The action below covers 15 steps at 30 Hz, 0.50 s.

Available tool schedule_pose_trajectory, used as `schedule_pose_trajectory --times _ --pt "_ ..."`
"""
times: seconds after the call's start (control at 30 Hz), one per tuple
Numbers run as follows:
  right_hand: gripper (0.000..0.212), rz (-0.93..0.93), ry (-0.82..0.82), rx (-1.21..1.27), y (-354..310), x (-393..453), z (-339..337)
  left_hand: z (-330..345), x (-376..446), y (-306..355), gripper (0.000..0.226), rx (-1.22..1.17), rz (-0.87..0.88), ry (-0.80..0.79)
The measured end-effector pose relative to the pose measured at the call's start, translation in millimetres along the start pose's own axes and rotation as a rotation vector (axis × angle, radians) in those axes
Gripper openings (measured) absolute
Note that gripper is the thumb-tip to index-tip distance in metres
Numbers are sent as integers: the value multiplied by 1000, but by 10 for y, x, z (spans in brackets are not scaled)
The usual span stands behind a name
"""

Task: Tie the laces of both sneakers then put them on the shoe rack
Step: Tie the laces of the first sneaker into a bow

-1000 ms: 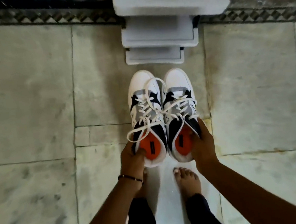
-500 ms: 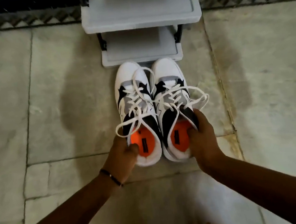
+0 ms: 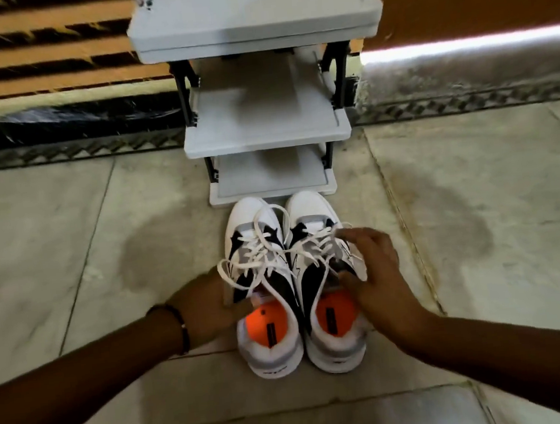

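Stone floor [image 3: 70,249] underneath, pale slabs w/ seams. Grey rack [image 3: 266,138] straight ahead against wall, three shelves stepping down, all bare, lowest at floor level. Pair of sneakers [image 3: 265,281] side by side on floor, toes just short of lowest shelf, heels toward wearer, orange insoles showing. Left hand [image 3: 209,307] against outer side of left shoe near collar, fingers mostly hidden behind it, so can't tell how far closed or whether gripping. Right hand [image 3: 373,271] spread open over right shoe's tongue and outer side, thumb near collar, resting more than clamping; nothing pinched. Laces [image 3: 258,251] white, flat, lying in loose loops across both uppers, one loop drooping off left shoe's side; whether properly knotted — can't tell. Likely handling: shoes light, padded collars soft and squashy, soles stiff, so pinch at heel collar or hook fingers inside opening to lift. Laces limp, slippery-ish, prone to snag on neighbour shoe; take near ends, keep tension while knotting.
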State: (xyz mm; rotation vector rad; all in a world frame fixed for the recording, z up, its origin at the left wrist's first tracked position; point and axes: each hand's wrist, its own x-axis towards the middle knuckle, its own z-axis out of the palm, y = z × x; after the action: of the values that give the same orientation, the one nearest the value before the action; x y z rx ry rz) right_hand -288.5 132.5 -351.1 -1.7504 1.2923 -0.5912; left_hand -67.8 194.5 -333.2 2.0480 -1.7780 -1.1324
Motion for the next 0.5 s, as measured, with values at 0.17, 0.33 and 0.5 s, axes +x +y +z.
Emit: schedule_pose_trajectory --times 0.17,0.33,0.5 --pt "42 -416 -156 -547 -252 185 15 5 183 -85 50 113 95 115" --pt "38 -382 -449 -1048 -350 442 161 142 313 140 58 136 -59 143" --pt "50 -248 -329 -1200 -531 706 -28 109 348 279 23 -102 -47 180"
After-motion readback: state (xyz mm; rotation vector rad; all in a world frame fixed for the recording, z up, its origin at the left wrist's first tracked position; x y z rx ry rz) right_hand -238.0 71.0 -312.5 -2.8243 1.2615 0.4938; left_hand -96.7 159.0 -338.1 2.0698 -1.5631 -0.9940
